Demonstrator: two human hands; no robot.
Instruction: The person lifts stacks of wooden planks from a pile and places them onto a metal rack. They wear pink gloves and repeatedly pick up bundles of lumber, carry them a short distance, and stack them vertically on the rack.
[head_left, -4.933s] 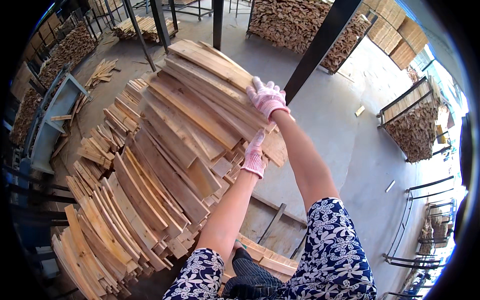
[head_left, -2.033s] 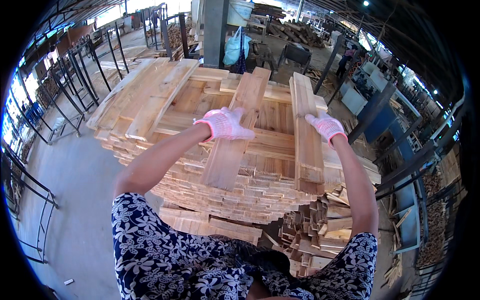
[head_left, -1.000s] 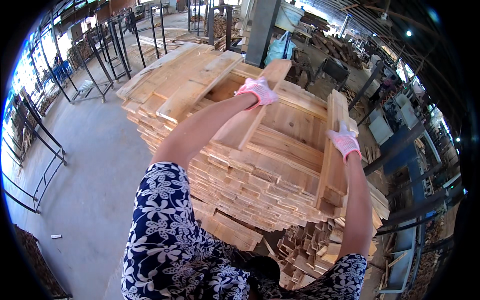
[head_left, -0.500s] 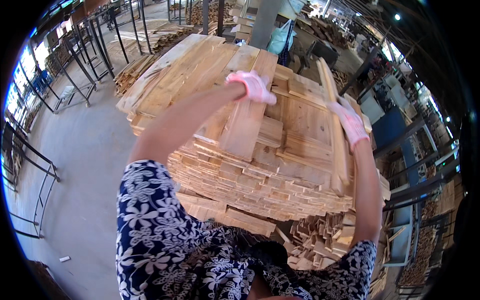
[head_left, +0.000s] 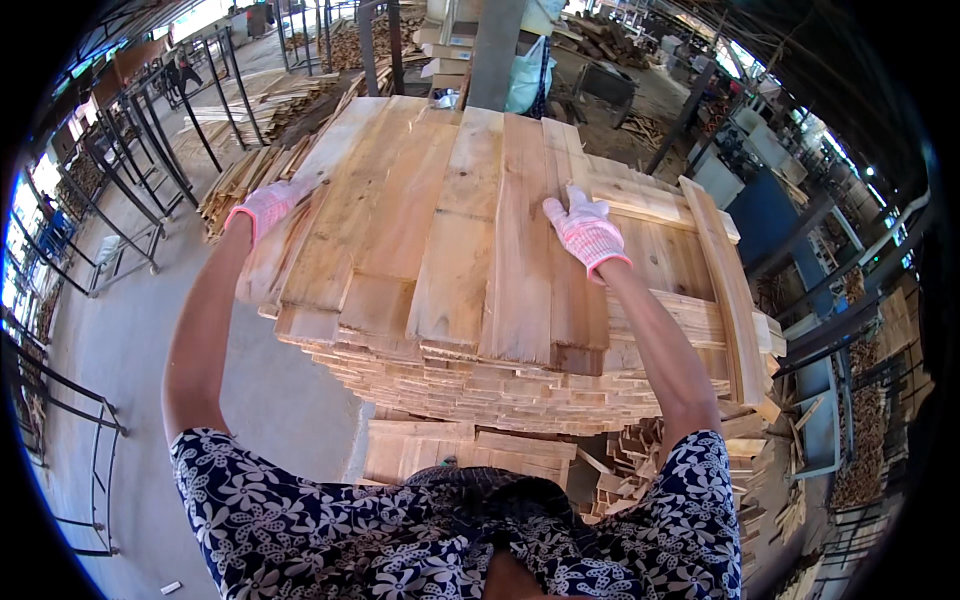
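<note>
Flat wooden boards point(head_left: 460, 240) lie side by side on top of a tall stack. My left hand point(head_left: 268, 208), in a pink and white glove, rests at the stack's left edge on the outermost board point(head_left: 285, 245), its fingers stretched forward. My right hand point(head_left: 590, 232), gloved alike, lies with fingers spread on a narrower board point(head_left: 578, 310) right of the middle. Beyond it, a long narrow board point(head_left: 727, 290) lies at the right side across lower boards. Neither hand lifts anything.
Shorter wood pieces point(head_left: 630, 470) are piled below the stack at the near right. Black metal racks point(head_left: 150, 150) stand on the grey floor point(head_left: 270, 420) at left. A grey post point(head_left: 495, 60) and a pale green bag point(head_left: 524, 78) are behind the stack.
My left hand has gone from a middle board to the stack's left edge. My right hand has left the right-side boards for the middle. Boards now cover more of the layer's middle.
</note>
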